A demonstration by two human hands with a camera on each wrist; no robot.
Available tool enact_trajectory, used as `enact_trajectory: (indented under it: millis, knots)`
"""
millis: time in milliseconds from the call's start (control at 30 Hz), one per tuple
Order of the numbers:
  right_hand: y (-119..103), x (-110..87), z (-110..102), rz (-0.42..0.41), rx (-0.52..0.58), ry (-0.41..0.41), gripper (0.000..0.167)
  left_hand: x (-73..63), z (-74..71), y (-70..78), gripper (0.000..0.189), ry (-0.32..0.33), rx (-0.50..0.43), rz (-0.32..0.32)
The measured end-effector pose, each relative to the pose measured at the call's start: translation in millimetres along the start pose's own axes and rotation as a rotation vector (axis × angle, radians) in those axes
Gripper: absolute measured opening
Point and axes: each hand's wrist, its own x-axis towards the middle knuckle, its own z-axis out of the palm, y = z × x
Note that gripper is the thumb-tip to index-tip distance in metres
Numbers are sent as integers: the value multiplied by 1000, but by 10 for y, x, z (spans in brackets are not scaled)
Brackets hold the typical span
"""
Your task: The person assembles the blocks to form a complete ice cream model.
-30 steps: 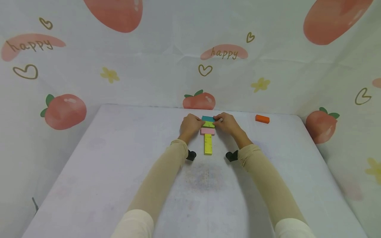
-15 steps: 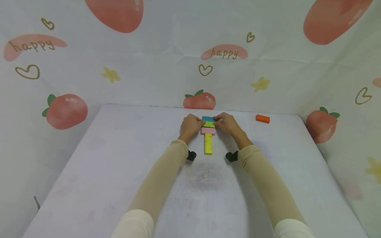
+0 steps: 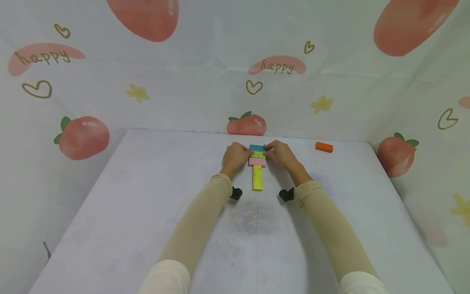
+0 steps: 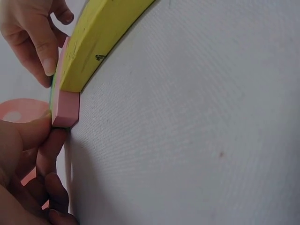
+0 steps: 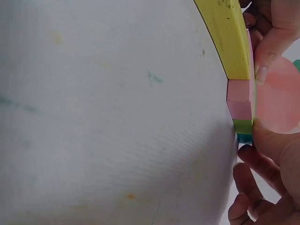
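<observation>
Three toy blocks lie crosswise in a row: a blue block at the back, a light green block, and a pink block. From the pink one, a long yellow block runs toward the person. My left hand holds the left ends of the green and blue blocks, thumb at the green one. My right hand grips their right ends the same way, its thumb at the green edge and a fingertip beside the blue end. Fingers partly hide the ends of both blocks.
An orange block lies at the back right of the white table. A printed cloth hangs behind the table's far edge. Black wrist mounts stick out below both wrists.
The blue block and the hands have shifted very slightly toward the person, and the green block's visible strip is narrower. The pink, yellow and orange blocks stay in place.
</observation>
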Motion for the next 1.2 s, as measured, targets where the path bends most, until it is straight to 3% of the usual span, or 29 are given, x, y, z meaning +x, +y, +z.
enact_trajectory:
  millis: [400,633,867,1200]
  knots:
    - [11,-35,17,-32,2,17,41,-51,-1,-6,28,20,6,15]
    - [0,-48,11,-23,-36,4,42,-81,8,5,29,13,59,23]
    - [-25,-57,-21,-44,-75,-18,43,-67,35,15,31,57,148,76]
    - [33,-56,4,-48,-28,-7,48,-99,40,32,36,110,235,139]
